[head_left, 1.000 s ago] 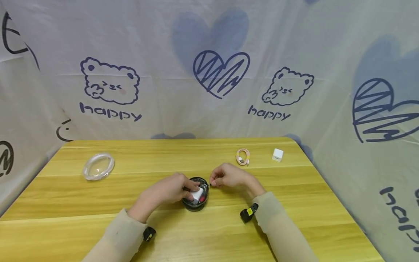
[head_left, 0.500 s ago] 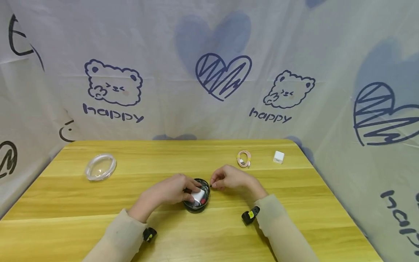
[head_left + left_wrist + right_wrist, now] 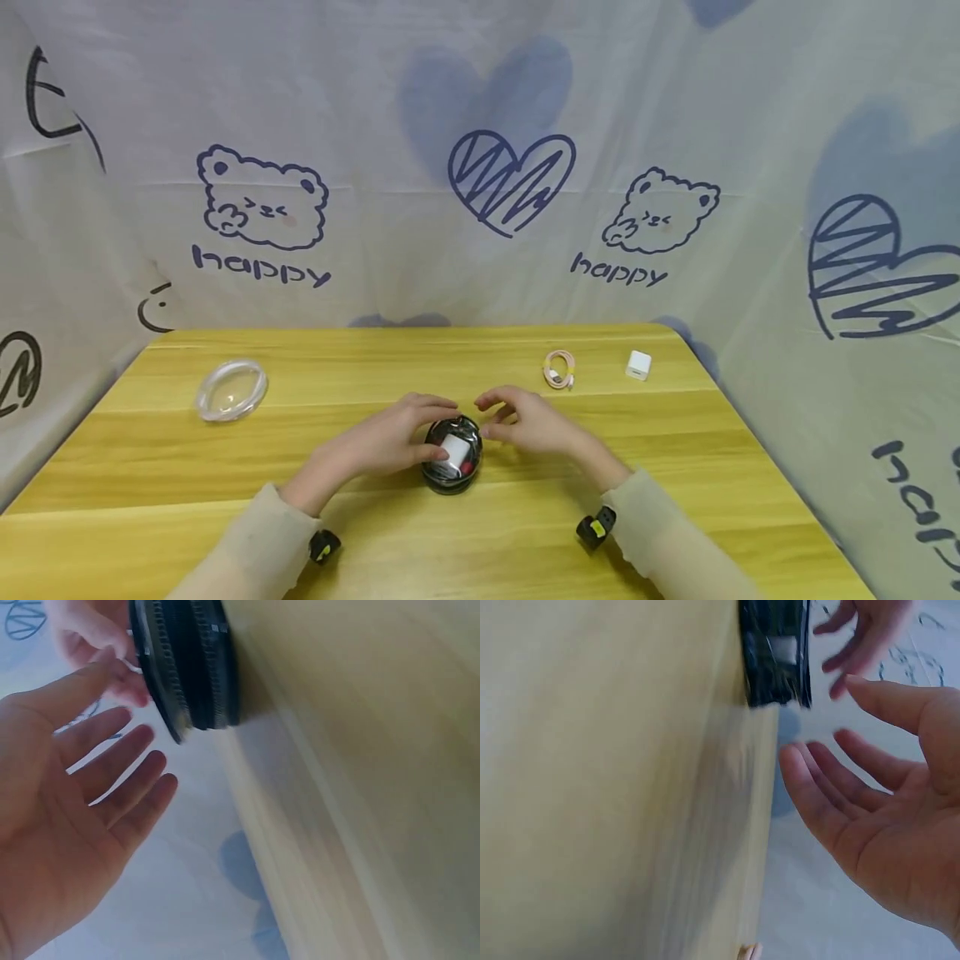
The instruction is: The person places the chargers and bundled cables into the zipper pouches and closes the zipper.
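Observation:
In the head view a small round black case [image 3: 468, 435] with a see-through top sits on the table. A white block [image 3: 453, 455] and something red [image 3: 467, 468] show within it. My left hand [image 3: 393, 437] is at its left side, thumb and fingers spread over the near and far rim. At the right edge, my right hand [image 3: 528, 422] has loosely bent, parted fingers and nothing between them. The left wrist view shows zipper teeth along the side of the case [image 3: 196, 667], beside the spread left hand [image 3: 67, 795]. In the right wrist view the right hand [image 3: 885, 802] is also spread, apart from the case.
A clear, ring-shaped coil [image 3: 202, 402] lies at the back left of the wooden table [image 3: 420, 550]. Toward the back right are a coiled pink cable [image 3: 547, 367] and a white charger plug [image 3: 639, 365]. A printed cloth [image 3: 390, 225] hangs behind the table.
The right hand has let go of its pinch at the case's right edge and spread its fingers. The left hand's fingers have lifted off the white block and straightened toward the rim.

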Action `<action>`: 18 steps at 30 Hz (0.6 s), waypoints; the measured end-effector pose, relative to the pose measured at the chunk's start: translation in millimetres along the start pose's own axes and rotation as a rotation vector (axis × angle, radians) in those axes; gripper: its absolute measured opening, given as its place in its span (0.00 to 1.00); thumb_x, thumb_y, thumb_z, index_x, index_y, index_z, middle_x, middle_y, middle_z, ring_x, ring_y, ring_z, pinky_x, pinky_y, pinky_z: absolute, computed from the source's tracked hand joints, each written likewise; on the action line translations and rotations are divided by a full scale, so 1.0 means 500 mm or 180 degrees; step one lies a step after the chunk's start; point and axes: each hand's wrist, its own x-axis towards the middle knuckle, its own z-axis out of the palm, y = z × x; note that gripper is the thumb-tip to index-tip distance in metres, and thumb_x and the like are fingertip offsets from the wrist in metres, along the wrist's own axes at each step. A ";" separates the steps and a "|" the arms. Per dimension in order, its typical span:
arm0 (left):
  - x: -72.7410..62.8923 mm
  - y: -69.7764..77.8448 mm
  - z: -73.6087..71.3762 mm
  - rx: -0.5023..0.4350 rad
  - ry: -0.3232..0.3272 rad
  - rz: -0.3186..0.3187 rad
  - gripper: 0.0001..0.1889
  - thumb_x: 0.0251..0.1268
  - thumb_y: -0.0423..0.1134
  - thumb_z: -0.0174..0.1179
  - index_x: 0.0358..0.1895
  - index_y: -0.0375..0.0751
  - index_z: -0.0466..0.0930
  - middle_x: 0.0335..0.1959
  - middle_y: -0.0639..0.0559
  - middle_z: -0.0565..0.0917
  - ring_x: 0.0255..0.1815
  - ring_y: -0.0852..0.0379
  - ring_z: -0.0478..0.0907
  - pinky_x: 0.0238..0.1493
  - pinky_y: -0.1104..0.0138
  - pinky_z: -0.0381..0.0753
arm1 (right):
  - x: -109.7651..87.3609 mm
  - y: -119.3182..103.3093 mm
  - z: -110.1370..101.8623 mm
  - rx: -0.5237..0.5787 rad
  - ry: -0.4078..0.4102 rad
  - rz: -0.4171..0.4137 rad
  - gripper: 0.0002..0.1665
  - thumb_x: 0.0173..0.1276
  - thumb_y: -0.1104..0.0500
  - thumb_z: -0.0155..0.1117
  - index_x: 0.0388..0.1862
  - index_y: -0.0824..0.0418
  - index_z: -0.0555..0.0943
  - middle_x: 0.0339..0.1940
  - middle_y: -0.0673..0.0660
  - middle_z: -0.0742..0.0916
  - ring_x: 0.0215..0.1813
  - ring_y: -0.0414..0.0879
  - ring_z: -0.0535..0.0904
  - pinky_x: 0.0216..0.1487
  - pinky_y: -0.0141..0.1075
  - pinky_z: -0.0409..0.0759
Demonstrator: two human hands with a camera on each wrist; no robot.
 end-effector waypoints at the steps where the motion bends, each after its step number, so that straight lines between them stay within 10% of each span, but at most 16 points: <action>1: -0.001 -0.002 0.000 -0.0006 0.0011 -0.0015 0.32 0.70 0.45 0.70 0.72 0.36 0.74 0.74 0.41 0.73 0.75 0.38 0.67 0.74 0.44 0.69 | -0.005 -0.004 0.004 -0.0002 0.0034 -0.0012 0.27 0.73 0.59 0.70 0.67 0.67 0.77 0.63 0.62 0.83 0.58 0.54 0.83 0.52 0.39 0.86; 18: -0.025 -0.015 0.008 -0.0276 -0.0312 -0.0278 0.44 0.68 0.56 0.69 0.78 0.33 0.64 0.77 0.35 0.66 0.75 0.38 0.68 0.75 0.45 0.68 | -0.032 -0.039 0.071 -0.0391 -0.0062 -0.0019 0.52 0.57 0.46 0.84 0.74 0.66 0.71 0.63 0.61 0.80 0.60 0.51 0.78 0.63 0.44 0.81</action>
